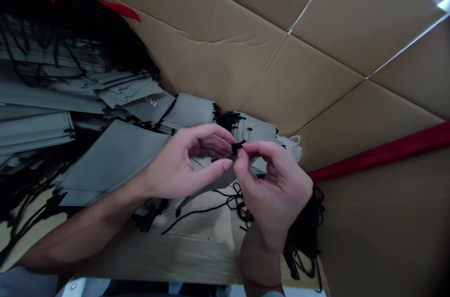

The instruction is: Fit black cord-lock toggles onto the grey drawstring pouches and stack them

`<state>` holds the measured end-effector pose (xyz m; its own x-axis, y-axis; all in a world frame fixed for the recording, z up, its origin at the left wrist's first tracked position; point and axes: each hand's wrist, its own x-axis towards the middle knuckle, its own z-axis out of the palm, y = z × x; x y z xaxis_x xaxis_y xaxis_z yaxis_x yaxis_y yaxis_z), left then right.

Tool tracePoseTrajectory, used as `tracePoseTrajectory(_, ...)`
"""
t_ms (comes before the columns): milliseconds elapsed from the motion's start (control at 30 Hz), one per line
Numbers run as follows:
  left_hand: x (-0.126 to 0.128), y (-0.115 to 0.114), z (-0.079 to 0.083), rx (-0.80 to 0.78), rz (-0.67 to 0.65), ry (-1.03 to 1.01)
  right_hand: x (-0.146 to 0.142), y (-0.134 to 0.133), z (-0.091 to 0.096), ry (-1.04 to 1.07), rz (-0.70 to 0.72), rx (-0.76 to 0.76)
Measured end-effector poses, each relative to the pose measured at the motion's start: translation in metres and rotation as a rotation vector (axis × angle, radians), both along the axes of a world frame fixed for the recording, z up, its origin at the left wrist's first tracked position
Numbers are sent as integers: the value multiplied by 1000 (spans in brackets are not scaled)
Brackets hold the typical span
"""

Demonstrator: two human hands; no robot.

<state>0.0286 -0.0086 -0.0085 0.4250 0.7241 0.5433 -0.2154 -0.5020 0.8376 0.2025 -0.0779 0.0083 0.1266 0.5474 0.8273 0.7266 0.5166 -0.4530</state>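
working left to right from the person's own side, the wide heap of flat grey paper bags with black cord handles [52,100] lies well off beyond the left hand, and one flat grey bag panel [112,156] sits just behind that wrist, its near edge hidden by the forearm. the left hand [183,163] is curled, thumb and forefinger closed toward the middle, and the right hand [272,184] meets it there, so the two hands are together rather than apart, fingertips pinched on a short black cord end [236,147] held up between them, above the pale wooden tabletop [197,245]. whether that end is knotted, tipped or only twisted is too small to tell. below the hands loose black cords [225,203] trail across the table, and a thicker tangle of black cords [305,236] hangs just beyond the right wrist. behind the fingertips stands a small stack of grey bags with black handle ends [246,130], and brown corrugated cardboard sheets [281,53] rise as a wall beyond everything, with a red strip [386,152] running out to the right. judging by the grip, the step in hand looks like working the cord tip itself; the next move would seem to call for a steady pinch from one hand while the other shifts its hold.
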Motion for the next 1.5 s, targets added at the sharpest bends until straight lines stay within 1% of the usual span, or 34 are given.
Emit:
tracePoseTrajectory(67,-1,0,1,5,17,150,0,0,-1,49,-8,-31)
tracePoseTrajectory(133,-3,1,2,35,69,267,2,-1,-1,98,36,-70)
tracePoseTrajectory(233,-8,1,3,87,134,325,12,-2,2,160,156,-124)
tracePoseTrajectory(300,-11,0,5,128,136,339,22,-2,4,168,260,-187)
tracePoseTrajectory(400,-15,-2,7,181,97,380,34,1,5,134,426,-320)
tracePoseTrajectory(467,-16,-3,9,198,74,402,38,4,5,103,477,-366)
tracePoseTrajectory(633,-19,-3,11,162,-16,431,37,8,6,98,508,-365)
tracePoseTrajectory(800,-22,0,15,104,-84,417,37,9,12,135,604,-390)
tracePoseTrajectory(1000,-27,4,13,92,-181,313,41,11,11,193,668,-396)
tracePoseTrajectory(1167,-31,7,13,57,-321,208,45,11,6,196,758,-421)
tracePoseTrajectory(1267,-34,9,18,72,-326,265,46,10,8,208,730,-393)
tracePoseTrajectory(1367,-38,13,22,76,-271,348,46,9,10,202,645,-354)
tracePoseTrajectory(1500,-41,16,23,127,-213,364,47,5,12,165,576,-326)
